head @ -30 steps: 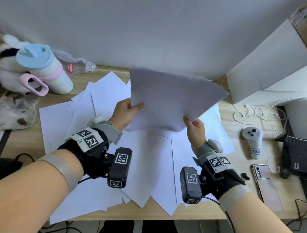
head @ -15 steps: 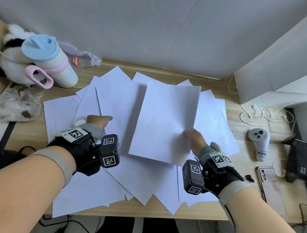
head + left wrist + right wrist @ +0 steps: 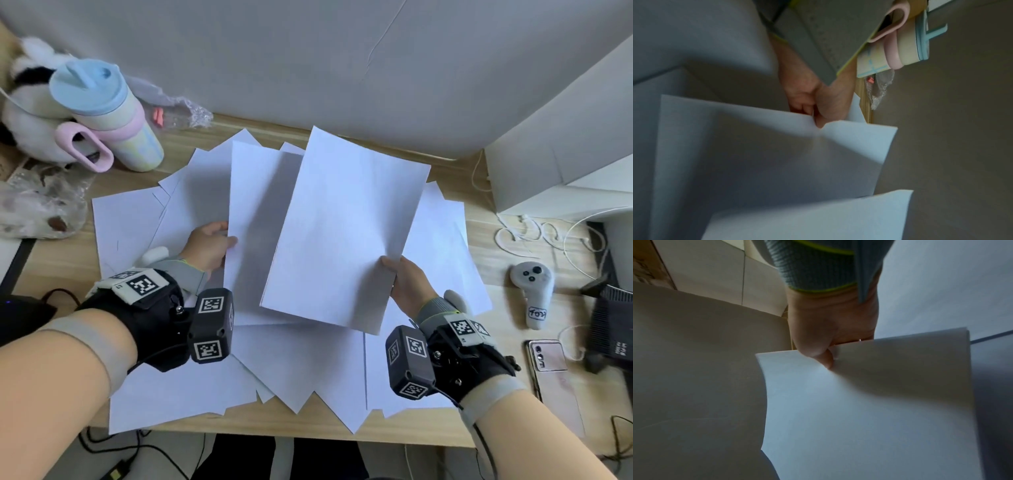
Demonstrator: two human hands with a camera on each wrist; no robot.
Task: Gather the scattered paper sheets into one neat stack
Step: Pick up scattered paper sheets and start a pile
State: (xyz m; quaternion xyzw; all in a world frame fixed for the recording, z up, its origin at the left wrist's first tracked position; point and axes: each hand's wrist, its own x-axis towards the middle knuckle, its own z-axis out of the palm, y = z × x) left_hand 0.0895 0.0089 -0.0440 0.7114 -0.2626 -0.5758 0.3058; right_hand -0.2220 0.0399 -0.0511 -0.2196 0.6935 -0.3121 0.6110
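Many white paper sheets (image 3: 301,370) lie fanned and overlapping across the wooden desk (image 3: 51,270). My right hand (image 3: 399,274) pinches the lower right edge of a small stack of sheets (image 3: 346,226) held above the pile; the right wrist view shows thumb and fingers of that hand (image 3: 826,356) clamped on this stack (image 3: 869,402). My left hand (image 3: 219,240) pinches the left edge of another sheet (image 3: 253,222), lifted just left of the stack. In the left wrist view this hand (image 3: 816,116) grips that sheet (image 3: 766,154) at its edge.
A pastel tumbler (image 3: 109,116) with a pink handle, a plush toy (image 3: 24,68) and plastic wrap stand at the back left. On the right lie a white controller (image 3: 534,291), a phone (image 3: 551,363), white cables (image 3: 534,236), a black device (image 3: 613,322) and a white box (image 3: 561,144).
The right hand lowered its stack from upright to nearly flat over the pile. The left hand let go of that stack, dropped to the left and took hold of another sheet's edge.
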